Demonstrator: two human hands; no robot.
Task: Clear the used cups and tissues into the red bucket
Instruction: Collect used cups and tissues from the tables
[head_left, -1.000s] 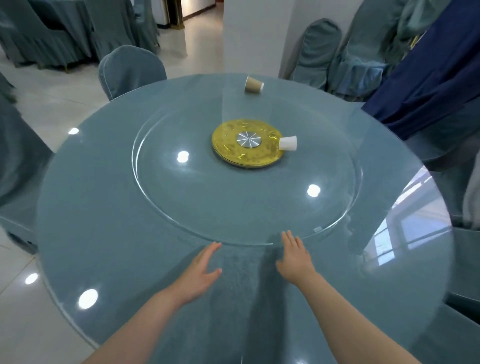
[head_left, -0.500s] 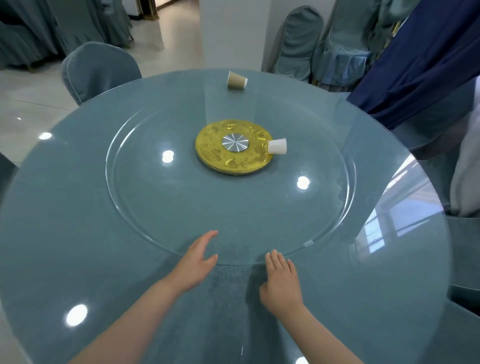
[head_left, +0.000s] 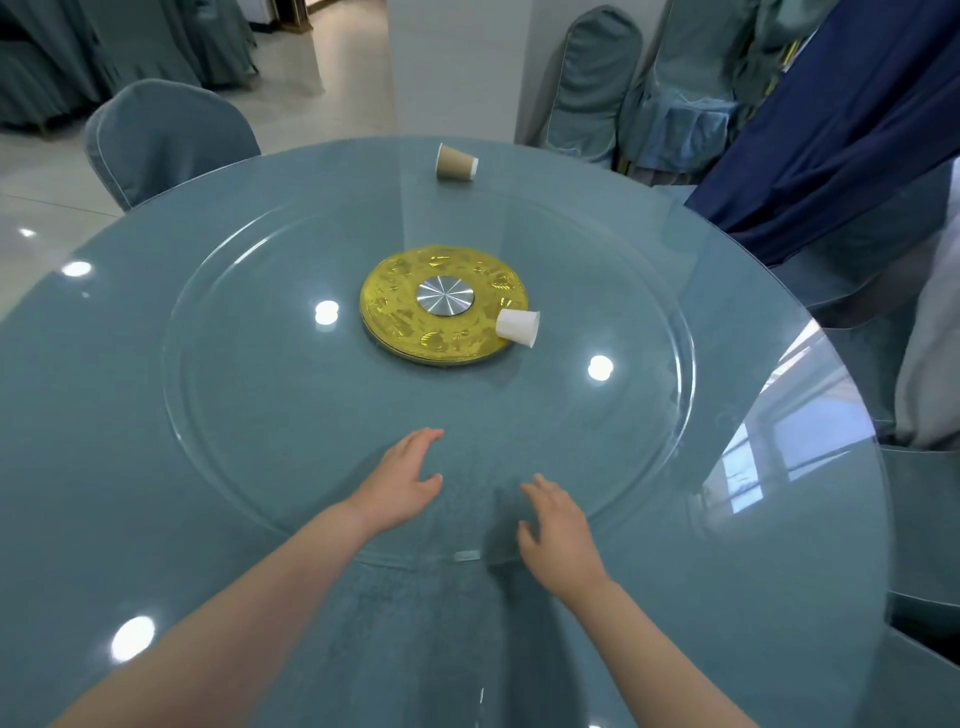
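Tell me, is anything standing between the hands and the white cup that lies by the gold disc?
Nothing visible does. Between the left hand, the right hand and the white paper cup lying on its side is only bare round glass turntable.

We stand at a round blue-grey counter (head_left: 156, 415) topped with glass. Beyond it a white pillar (head_left: 452, 67) rises from pale glossy floor tiles (head_left: 47, 182), flanked by cloth-covered chairs (head_left: 161, 135) and a navy drape (head_left: 857, 114) at its right.

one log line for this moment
left hand open on turntable | right hand open | white cup, brown cup tipped, untouched
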